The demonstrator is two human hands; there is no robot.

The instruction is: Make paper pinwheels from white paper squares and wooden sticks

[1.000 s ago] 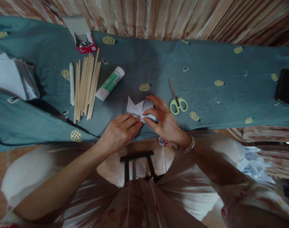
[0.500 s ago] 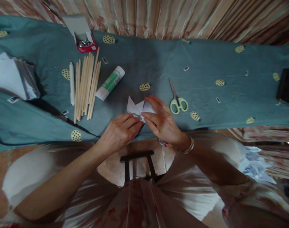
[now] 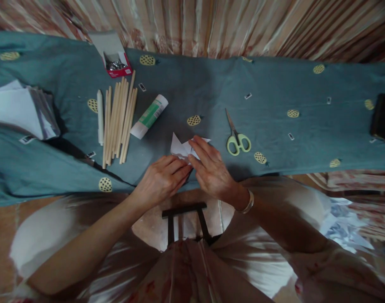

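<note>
A small folded white paper [image 3: 180, 147] lies on the teal cloth [image 3: 274, 88] near the table's front edge. My left hand [image 3: 162, 179] has its fingers closed, pressing on the paper's near left corner. My right hand [image 3: 211, 168] lies over the paper's right part, fingers pinching and pressing its fold; a bangle sits on that wrist. Most of the paper is hidden under both hands; only two pointed flaps show.
Green-handled scissors [image 3: 236, 136] lie right of the hands. A glue stick [image 3: 149, 116], a bundle of wooden sticks [image 3: 118, 118], a red box of clips [image 3: 115, 65] and a stack of white sheets [image 3: 18, 109] sit to the left. A dark phone [image 3: 383, 118] lies far right.
My right hand has slid left and lower over the paper, covering more of it. The left hand has stayed put. The view shifted slightly downward.
</note>
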